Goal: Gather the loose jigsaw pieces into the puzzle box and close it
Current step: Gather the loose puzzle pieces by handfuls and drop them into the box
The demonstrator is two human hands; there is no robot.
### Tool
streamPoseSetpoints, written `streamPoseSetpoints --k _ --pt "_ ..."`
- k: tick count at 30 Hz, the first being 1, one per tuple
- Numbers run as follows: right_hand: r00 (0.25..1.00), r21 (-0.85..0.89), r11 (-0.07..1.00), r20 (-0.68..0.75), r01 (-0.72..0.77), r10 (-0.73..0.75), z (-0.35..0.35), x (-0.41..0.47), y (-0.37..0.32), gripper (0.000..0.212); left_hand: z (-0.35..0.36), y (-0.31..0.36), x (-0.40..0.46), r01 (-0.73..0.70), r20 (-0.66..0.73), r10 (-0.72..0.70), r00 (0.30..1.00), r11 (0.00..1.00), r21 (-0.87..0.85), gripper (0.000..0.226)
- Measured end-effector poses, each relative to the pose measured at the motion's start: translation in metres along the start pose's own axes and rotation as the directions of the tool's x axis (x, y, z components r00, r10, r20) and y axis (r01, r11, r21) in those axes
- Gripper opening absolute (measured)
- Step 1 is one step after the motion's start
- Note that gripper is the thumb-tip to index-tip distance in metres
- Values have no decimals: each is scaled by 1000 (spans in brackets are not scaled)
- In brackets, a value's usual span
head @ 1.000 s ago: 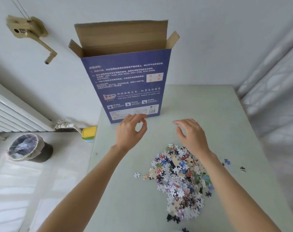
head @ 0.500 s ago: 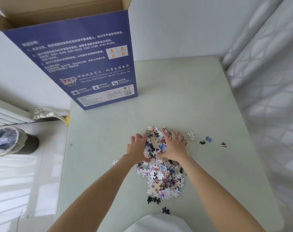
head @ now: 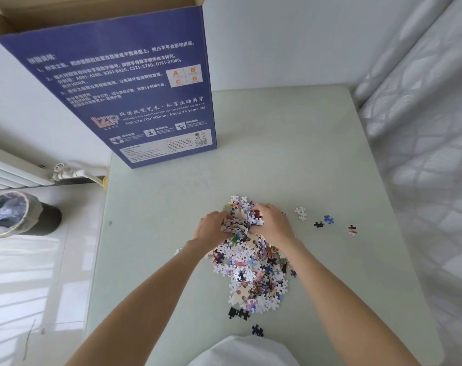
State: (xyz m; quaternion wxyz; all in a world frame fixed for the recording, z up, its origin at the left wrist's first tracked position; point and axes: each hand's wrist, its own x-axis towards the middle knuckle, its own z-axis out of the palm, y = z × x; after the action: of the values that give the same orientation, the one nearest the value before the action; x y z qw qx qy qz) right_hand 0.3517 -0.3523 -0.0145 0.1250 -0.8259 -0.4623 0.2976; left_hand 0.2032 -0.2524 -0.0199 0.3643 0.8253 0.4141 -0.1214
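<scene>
A pale green table (head: pixel 290 159) is seen from above, set in a corner between a white wall and a white patterned curtain (head: pixel 423 128) on the right. Nearest to the camera, a piece of white clothing (head: pixel 240 351) is visible at the bottom edge. Just beyond it, a few dark single pieces (head: pixel 257 330) are lying on the table, and then the heap of jigsaw pieces (head: pixel 253 276) is spread in the middle, many of them turned white side up. At the far end of this heap a clump of pieces (head: pixel 238 220) is squeezed between the two hands. The left hand (head: pixel 211 229) is curled around the clump from the left, and the right hand (head: pixel 273 224) is curled around it from the right, so the pieces are grasped from both sides. To the right of the hands, some stray pieces (head: pixel 327 220) are scattered apart from the heap. Farther away, the blue puzzle box (head: pixel 134 85) is standing upright at the far left part of the table, its brown top flaps open. On the floor at the left, a bin (head: pixel 12 213) with a plastic liner is placed near a white radiator (head: pixel 10 173).
</scene>
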Motion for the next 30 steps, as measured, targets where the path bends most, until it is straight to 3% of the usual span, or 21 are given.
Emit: streamPoseSetpoints --k 4,14,19,22,30 --pt "1000 69 998 -25 -14 16 -6 -1 0 49 -6 -2 0 4 -37 -5 999 1000 -22 32" --pt "961 66 990 -255 125 -104 -25 -9 -7 32 -24 -18 -6 39 -137 -55 989 992 -117 30" --pt "950 117 986 -302 120 -80 -28 -12 -10 32 -32 -21 -11 6 -183 -34 983 988 -151 29" --pt "954 109 985 -284 137 -102 -19 -13 -9 30 -33 -21 -13 -18 -204 -16 979 987 -162 28" --pt "976 -131 973 -88 189 -201 6 -17 -3 36 -26 -24 -13 -11 -183 -17 983 988 -154 28"
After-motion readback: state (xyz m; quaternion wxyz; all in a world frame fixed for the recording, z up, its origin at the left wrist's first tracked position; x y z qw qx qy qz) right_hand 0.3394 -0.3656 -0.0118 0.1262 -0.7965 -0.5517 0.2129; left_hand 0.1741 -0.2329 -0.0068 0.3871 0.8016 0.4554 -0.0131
